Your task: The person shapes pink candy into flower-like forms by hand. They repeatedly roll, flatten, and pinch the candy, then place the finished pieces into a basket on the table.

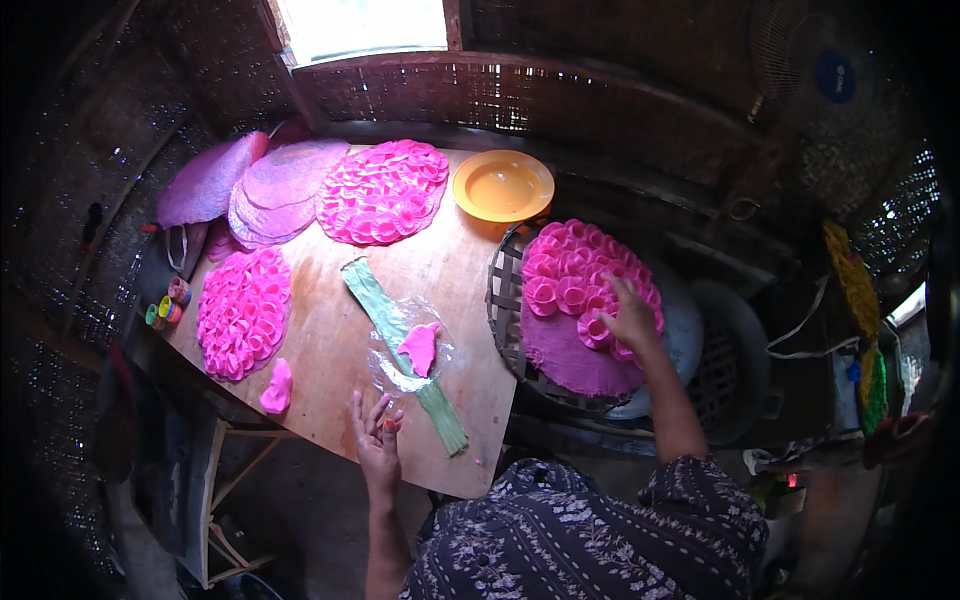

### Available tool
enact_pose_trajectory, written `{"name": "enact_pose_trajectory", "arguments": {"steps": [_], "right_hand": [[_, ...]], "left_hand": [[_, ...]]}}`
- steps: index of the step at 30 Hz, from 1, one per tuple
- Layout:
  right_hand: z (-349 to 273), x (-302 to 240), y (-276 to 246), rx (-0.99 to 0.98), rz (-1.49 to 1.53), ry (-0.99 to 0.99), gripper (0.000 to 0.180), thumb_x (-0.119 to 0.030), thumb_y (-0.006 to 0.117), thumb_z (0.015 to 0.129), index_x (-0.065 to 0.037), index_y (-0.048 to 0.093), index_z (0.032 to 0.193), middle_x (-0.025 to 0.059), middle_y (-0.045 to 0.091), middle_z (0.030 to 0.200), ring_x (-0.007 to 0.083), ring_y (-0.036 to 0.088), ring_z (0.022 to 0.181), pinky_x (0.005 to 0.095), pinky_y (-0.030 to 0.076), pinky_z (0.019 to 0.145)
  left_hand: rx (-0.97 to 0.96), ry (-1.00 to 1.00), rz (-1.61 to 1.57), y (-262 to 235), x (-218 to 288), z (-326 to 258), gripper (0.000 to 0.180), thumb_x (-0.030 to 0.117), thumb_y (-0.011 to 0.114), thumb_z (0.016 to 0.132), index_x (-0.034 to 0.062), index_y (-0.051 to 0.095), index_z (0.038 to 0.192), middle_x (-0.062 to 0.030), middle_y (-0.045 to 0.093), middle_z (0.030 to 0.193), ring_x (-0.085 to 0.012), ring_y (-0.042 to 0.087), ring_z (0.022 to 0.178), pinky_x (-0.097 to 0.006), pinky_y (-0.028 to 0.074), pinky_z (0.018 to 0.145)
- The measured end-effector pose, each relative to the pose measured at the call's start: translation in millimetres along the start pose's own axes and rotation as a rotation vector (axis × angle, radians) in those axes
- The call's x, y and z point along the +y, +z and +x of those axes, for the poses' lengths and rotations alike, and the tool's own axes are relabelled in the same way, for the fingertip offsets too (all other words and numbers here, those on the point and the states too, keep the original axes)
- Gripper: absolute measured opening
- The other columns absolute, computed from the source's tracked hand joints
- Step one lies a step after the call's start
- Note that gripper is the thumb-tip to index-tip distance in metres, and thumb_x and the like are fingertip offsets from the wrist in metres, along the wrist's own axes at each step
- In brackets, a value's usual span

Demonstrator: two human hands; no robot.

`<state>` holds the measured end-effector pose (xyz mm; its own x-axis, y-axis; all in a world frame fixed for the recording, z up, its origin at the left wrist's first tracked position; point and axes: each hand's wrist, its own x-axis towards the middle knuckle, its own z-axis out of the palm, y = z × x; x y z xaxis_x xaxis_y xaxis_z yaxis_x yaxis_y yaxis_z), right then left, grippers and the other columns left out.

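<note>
My right hand (632,318) reaches over a round purple disc (575,352), its fingers apart and touching or just above the bright pink curled petals (585,262) that cover the disc's far part. The near part of that disc is bare. Under it sits a dark woven basket (503,300) at the table's right side. My left hand (378,445) hovers by the table's near edge, fingers spread, with a small pink-orange spot at a fingertip. Just beyond it, a flat piece of pink dough-like material (420,348) rests on clear plastic film (385,368), over a long green strip (375,300).
On the wooden table (330,320) lie a pink lump (276,387), two petal-covered discs (243,315) (385,190) and stacked purple discs (290,185). A yellow-orange bowl (503,187) stands at the back. Small colourful jars (168,308) line the left edge. A large pot (730,350) stands right of the basket.
</note>
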<state>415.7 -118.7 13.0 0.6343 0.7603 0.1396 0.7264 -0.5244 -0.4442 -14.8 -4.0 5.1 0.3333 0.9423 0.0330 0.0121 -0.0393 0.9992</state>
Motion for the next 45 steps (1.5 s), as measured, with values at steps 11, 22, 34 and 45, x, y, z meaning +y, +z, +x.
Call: {"name": "enact_pose_trajectory", "arguments": {"steps": [11,22,34,45], "right_hand": [[-0.2,-202.2,147.1,0.105,-0.018,-0.544,0.047,-0.037,0.069,0.084,-0.006,0.059,0.119,0.0152,0.058,0.109,0.0303,0.057,0.102,0.0418,0.047,0.085],[-51.4,-248.9,98.7,-0.135,1.151,-0.442,0.033,-0.01,0.072,0.08,-0.002,0.059,0.11,0.0121,0.065,0.089,0.0197,0.065,0.083,0.0329,0.053,0.07],[-95.0,-289.6,17.1,-0.053,0.558,-1.074,0.066,-0.057,0.054,0.088,-0.017,0.048,0.141,0.0171,0.04,0.146,0.0417,0.023,0.142,0.0591,0.015,0.113],[-128.4,-316.9,15.7,0.005,1.062,-0.991,0.088,-0.065,0.052,0.086,-0.013,0.028,0.152,0.018,0.029,0.155,0.0412,0.014,0.146,0.055,0.004,0.118]], "left_hand": [[-0.236,0.232,1.267,14.8,-34.2,32.4,0.085,0.053,0.061,0.086,0.0006,0.033,0.147,-0.0162,0.031,0.154,-0.0336,0.026,0.144,-0.06,0.018,0.114],[0.061,0.191,-0.111,17.8,1.3,43.2,0.086,0.061,0.048,0.093,0.0104,0.012,0.154,-0.01,0.017,0.16,-0.03,0.02,0.146,-0.059,0.013,0.115],[-0.379,-0.037,-1.067,45.3,74.2,-6.5,0.072,0.061,0.033,0.096,0.0233,0.015,0.155,-0.0112,0.013,0.16,-0.0314,0.015,0.147,-0.056,0.017,0.115],[-0.209,0.25,-1.266,37.1,105.0,5.7,0.077,0.068,0.017,0.096,0.0204,0.011,0.156,-0.012,0.008,0.162,-0.0305,0.007,0.149,-0.055,0.001,0.117]]}}
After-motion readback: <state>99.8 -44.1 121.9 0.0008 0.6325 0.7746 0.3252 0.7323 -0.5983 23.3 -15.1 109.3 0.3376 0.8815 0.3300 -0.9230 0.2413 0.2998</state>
